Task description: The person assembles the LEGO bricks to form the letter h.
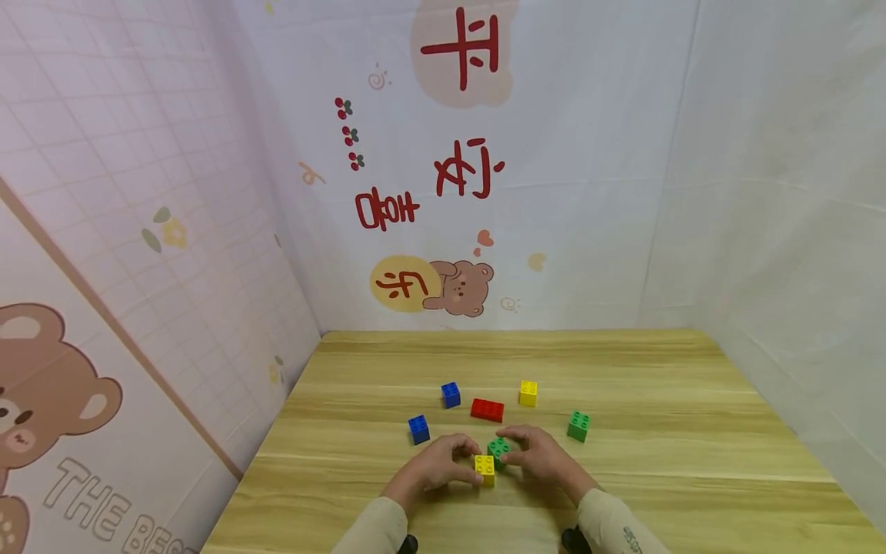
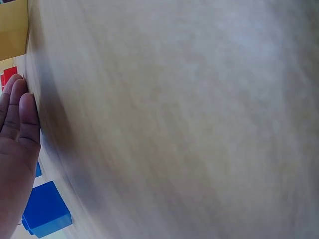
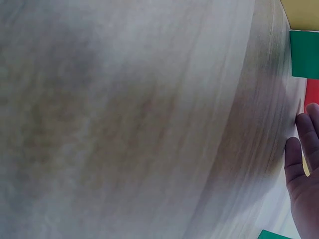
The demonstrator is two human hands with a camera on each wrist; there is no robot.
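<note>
A yellow brick (image 1: 484, 470) and a green brick (image 1: 498, 451) sit close together on the table, the green one just behind and to the right. My left hand (image 1: 443, 463) curves around the yellow brick's left side, its thumb tip at the brick. From the right, my right hand (image 1: 541, 455) reaches the green brick, with the thumb near its front and the index finger beyond it. In the left wrist view the visible fingers (image 2: 29, 117) look straight, below the yellow brick (image 2: 12, 35). The right wrist view shows fingers (image 3: 307, 134) apart from the green brick (image 3: 305, 54).
A flat red brick (image 1: 487, 410) lies beyond the hands. Two blue bricks, one farther back (image 1: 451, 395) and one nearer (image 1: 418, 429), stand on the left. Another yellow brick (image 1: 529, 393) and another green brick (image 1: 578, 425) are on the right. Printed cloth walls surround the table (image 1: 388, 354).
</note>
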